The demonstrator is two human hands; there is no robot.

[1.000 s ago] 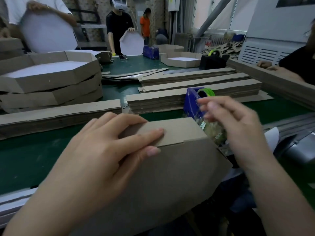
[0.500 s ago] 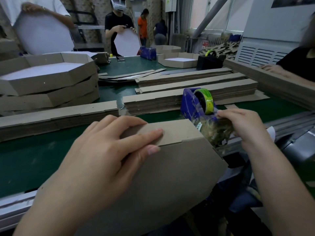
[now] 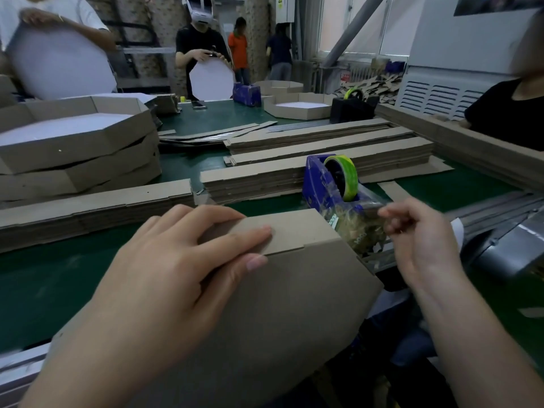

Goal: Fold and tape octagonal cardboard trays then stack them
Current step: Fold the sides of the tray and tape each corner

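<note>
A brown cardboard tray [image 3: 282, 295] stands tilted on its side at the near table edge. My left hand [image 3: 182, 260] grips its folded top flap, fingers over the rim and thumb on the panel below. Just right of the tray sits a blue tape dispenser [image 3: 316, 184] with a yellow-green tape roll [image 3: 343, 176]. My right hand [image 3: 418, 240] is at the dispenser's cutter end, fingers curled and pinching a strip of clear tape [image 3: 371, 206] drawn from it.
Stacks of flat cardboard strips [image 3: 323, 160] lie across the green table [image 3: 59, 284]. Finished octagonal trays [image 3: 73, 145] are stacked at far left. Other people work across the table and at right. A grey machine part [image 3: 506, 254] is at right.
My right hand came down from above the dispenser to its cutter end and now pulls tape toward me. My left hand has stayed on the tray flap.
</note>
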